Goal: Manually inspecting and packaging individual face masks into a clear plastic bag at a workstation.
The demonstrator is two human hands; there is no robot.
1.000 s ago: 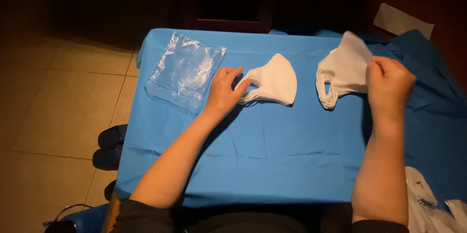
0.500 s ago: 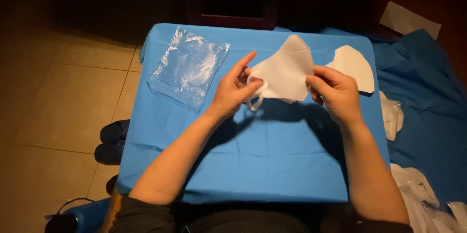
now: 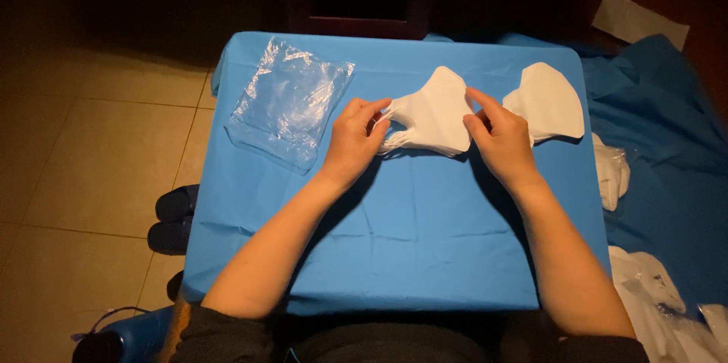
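Left hand (image 3: 355,138) and right hand (image 3: 497,136) both grasping white mask (image 3: 432,117) at frame centre, blue bench (image 3: 409,242), clear bag (image 3: 292,101) upper left

My two arms are bare from the elbow down to the fingers. I wear no watch, no bracelet and no ring, and no gloves. My left hand (image 3: 355,138) and my right hand (image 3: 494,138) both have short, plain nails, as far as I can see in this dim light. Near the bottom edge, my upper arms go into dark sleeves, grey or black, which look pushed up. The cloth over my body is of the same dark colour.
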